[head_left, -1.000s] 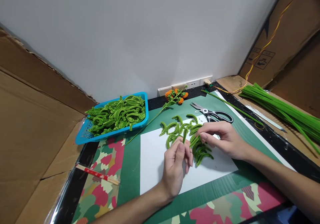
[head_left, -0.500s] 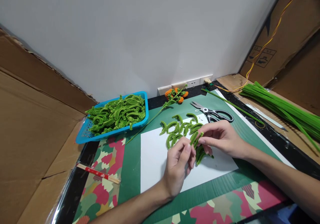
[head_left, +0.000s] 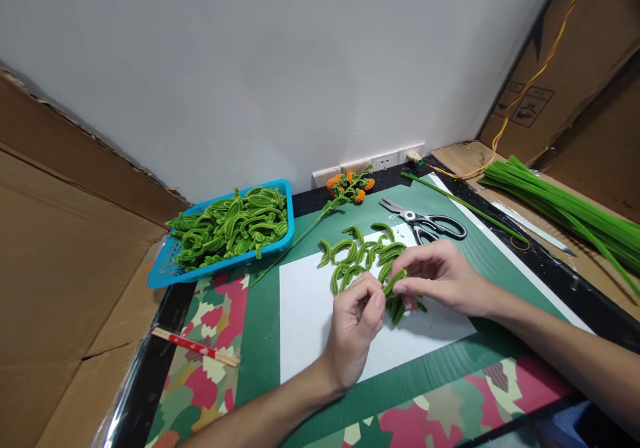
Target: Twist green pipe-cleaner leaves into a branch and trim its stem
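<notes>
A short green fuzzy piece [head_left: 395, 281] is pinched between my two hands over the white sheet [head_left: 310, 328]. My left hand [head_left: 357, 325] is closed on its lower end. The thumb and fingertips of my right hand [head_left: 440, 275] grip the upper end. Several curved green fuzzy pieces [head_left: 353, 255] lie on the sheet behind my hands, and more are partly hidden beneath them. Scissors with black and grey handles [head_left: 425, 221] rest with blades apart just beyond my right hand.
A blue basket [head_left: 291, 215] heaped with green fuzzy pieces stands at the back left. An orange-flowered stem [head_left: 350, 188] lies near the wall sockets. Wrapped chopsticks [head_left: 195, 347] are at the left. Long green stems [head_left: 560, 201] lie at the right, near a yellow cable [head_left: 545, 61].
My hands have turned the held green piece, which now shows as one slanted strip between them. The fingers of my left hand are curled in more tightly.
</notes>
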### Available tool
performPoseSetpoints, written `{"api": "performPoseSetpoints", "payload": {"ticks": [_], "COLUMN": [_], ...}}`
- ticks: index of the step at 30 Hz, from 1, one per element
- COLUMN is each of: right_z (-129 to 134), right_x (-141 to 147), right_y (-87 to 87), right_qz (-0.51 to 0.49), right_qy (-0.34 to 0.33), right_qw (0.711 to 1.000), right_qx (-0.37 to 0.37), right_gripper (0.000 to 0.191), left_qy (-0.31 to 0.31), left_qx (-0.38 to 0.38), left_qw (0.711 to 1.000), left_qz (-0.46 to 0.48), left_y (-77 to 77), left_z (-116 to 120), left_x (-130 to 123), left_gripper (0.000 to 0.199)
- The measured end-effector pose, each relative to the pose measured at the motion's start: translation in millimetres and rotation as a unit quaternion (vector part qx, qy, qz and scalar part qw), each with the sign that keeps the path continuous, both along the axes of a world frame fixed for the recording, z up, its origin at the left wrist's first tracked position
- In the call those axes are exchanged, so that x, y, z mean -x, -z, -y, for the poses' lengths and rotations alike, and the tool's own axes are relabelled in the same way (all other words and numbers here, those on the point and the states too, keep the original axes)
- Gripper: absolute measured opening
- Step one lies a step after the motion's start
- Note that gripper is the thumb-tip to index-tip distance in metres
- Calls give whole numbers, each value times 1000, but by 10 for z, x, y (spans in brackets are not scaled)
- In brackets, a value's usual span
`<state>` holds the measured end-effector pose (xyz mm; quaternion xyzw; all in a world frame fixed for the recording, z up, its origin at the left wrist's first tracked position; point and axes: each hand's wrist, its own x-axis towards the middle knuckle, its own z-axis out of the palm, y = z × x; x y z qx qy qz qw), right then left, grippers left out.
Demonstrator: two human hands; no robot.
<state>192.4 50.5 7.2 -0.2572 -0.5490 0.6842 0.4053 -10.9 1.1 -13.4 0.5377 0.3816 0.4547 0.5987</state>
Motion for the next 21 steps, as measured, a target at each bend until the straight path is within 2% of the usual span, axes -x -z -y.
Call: {"api": "performPoseSetpoints", "payload": {"ticks": [7,11,16,21], "right_z": [7,12,16,21], "right_x": [-3,-21,-22,-9], "right_y": [-22,-15,-4,7], "right_qz": [34,38,33,17], "right_qy": [20,25,33,41], "right_qw": [999,998,998,999], "right_qx": [-35,-51,-38,-20], "right_gripper": [16,15,15,17], "left_qy": [15,-6,-39,-23], "left_qx": [40,86,100,100], "left_qw": [998,994,992,993], "left_qz": [46,60,66,63], "left_y": [-4,-2,-17,-30], "left_z": [-8,-7,-10,-16], "left_x": [-3,-7,-44,-50], "left_gripper": [42,33,33,32]}}
